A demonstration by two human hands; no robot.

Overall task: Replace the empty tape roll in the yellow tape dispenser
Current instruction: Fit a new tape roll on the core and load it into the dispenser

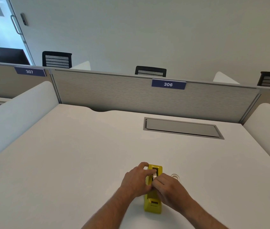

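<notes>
Yellow tape dispenser point(153, 201) standing on the white surface point(81, 154), near the front edge at about 6 o'clock in the view, its long axis running from 12 to 6 o'clock. The left hand point(135, 179) is wrapped around the dispenser's left side, fingers curled over the top. The right hand point(168, 185) comes in from 4 o'clock, fingertips pinched together on what appears to be a strip of tape point(154, 176) over the roll well; the roll itself is hidden. A small white ring, possibly a tape core point(176, 176), lies just beside the right hand at 2 o'clock from the dispenser. A grey hatch point(183, 128) is set in the surface at 12 o'clock.
</notes>
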